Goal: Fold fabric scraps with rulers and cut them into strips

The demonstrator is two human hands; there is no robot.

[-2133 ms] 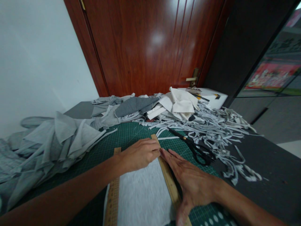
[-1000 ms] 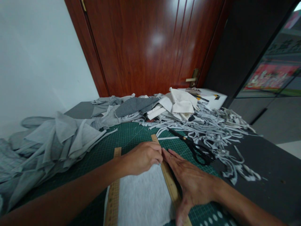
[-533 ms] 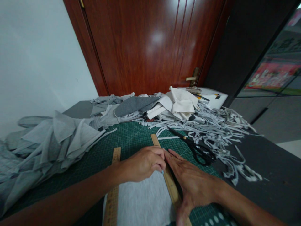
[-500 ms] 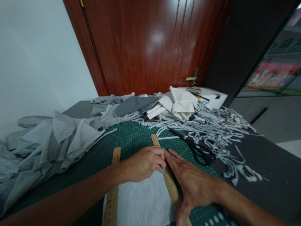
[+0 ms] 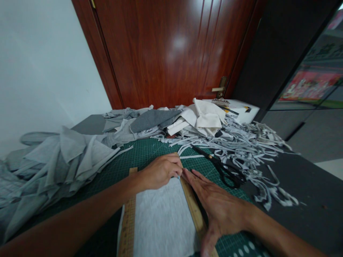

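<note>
A piece of light grey knit fabric (image 5: pixel 162 217) lies flat on the green cutting mat (image 5: pixel 146 151). One wooden ruler (image 5: pixel 127 228) runs along its left side, another wooden ruler (image 5: pixel 193 207) along its right. My left hand (image 5: pixel 160 171) is closed at the fabric's far end, by the right ruler's edge. A tiny light-blue tip shows under its fingers; the rest of that piece is hidden. My right hand (image 5: pixel 218 203) lies with fingers stretched and thumb spread over the right ruler, pressing on it. Both hands meet near the fingertips.
Black scissors (image 5: pixel 225 169) lie on the mat beyond my right hand. Grey fabric pieces (image 5: pixel 56 164) are heaped at the left. Cut fabric strips (image 5: pixel 249 146) sprawl at the right, and cream cloth (image 5: pixel 209 117) tops the back pile. A white box (image 5: pixel 245 110) stands behind.
My left hand has slid away from me along the right ruler, toward its far end, with the light-blue tip. My right hand and both rulers have stayed in place.
</note>
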